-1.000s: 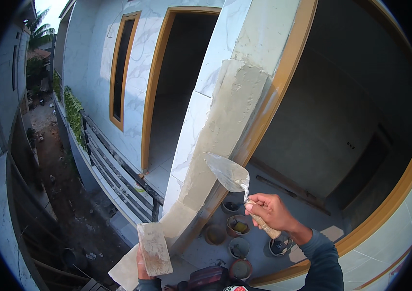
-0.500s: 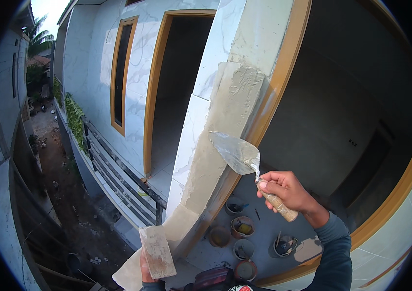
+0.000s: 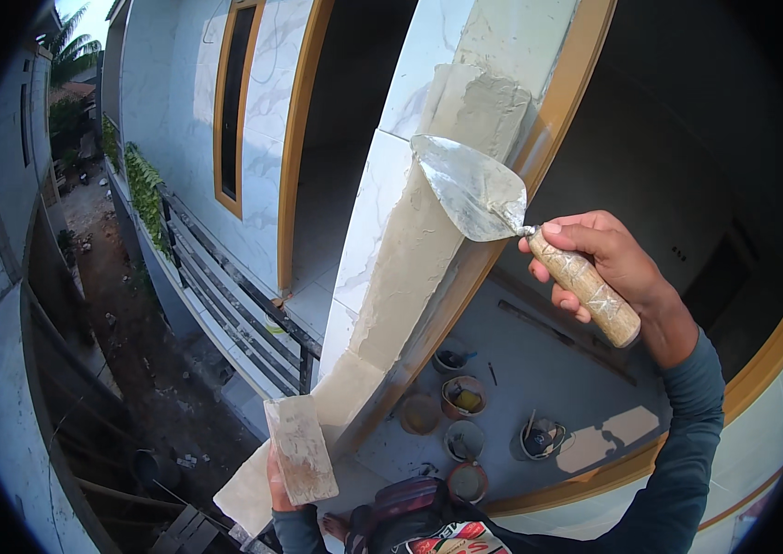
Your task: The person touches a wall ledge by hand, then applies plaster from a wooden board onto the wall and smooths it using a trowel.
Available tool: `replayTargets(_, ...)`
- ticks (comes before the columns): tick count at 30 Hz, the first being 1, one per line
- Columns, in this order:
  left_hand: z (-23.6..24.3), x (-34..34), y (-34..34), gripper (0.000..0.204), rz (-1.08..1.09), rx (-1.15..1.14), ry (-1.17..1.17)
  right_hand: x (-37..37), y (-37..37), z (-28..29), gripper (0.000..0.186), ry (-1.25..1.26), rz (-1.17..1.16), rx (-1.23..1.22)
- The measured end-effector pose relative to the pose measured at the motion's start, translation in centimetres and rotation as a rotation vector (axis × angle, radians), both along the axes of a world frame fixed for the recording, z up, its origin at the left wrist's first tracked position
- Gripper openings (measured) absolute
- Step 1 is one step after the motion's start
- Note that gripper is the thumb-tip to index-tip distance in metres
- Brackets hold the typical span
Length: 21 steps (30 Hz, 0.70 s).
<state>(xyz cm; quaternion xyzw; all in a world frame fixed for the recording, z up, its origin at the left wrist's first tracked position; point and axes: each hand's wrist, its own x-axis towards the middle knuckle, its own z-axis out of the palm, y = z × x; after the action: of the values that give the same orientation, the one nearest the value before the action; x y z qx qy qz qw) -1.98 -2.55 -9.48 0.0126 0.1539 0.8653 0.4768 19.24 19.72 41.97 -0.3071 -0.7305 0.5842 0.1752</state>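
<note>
My right hand (image 3: 615, 263) is wrapped round the wooden handle of a pointed trowel (image 3: 472, 187), its metal blade smeared with mortar. The blade lies over a strip of wet mortar (image 3: 410, 263) on the wall's narrow face, between white marbled tiles (image 3: 364, 222) and an orange-brown frame. Whether blade and mortar touch, I cannot tell. Low in view, my left hand (image 3: 277, 482) grips a rectangular mortar-stained board (image 3: 302, 450) from behind, most of its fingers hidden. The board is next to the strip's lower end.
Several buckets, including a dark one (image 3: 539, 438), stand on the floor inside the opening to the right. A dark metal railing (image 3: 234, 286) runs along the left, with a drop to a dirt passage (image 3: 124, 323) beyond. The door frame (image 3: 553, 129) borders the mortar strip.
My right hand and the trowel have moved up along the mortar strip and now look larger. The view has shifted somewhat. My left hand still holds the board near the same place.
</note>
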Motion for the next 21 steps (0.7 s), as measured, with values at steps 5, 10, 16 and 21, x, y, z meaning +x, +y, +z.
replayTargets(5,1.8,0.1,0.5,0.057,0.032,-0.025,0.059,1.1,0.5,-11.0,0.032,-0.251,0.040,-0.179)
replayTargets(10,8.1,0.5,1.2,0.045,0.078,-0.122,0.192,5.5,-0.1,-15.8,0.034,0.085,0.084,-0.153)
replayTargets(16,18.4,1.9,7.9,0.049,0.290,-0.147,0.608,9.8,-0.5,-19.2,0.037,0.497,0.004,-0.103)
replayTargets(21,30.3,2.0,15.1,0.061,0.631,-0.066,1.065,10.9,0.4,-21.9,0.039,0.670,-0.032,-0.107)
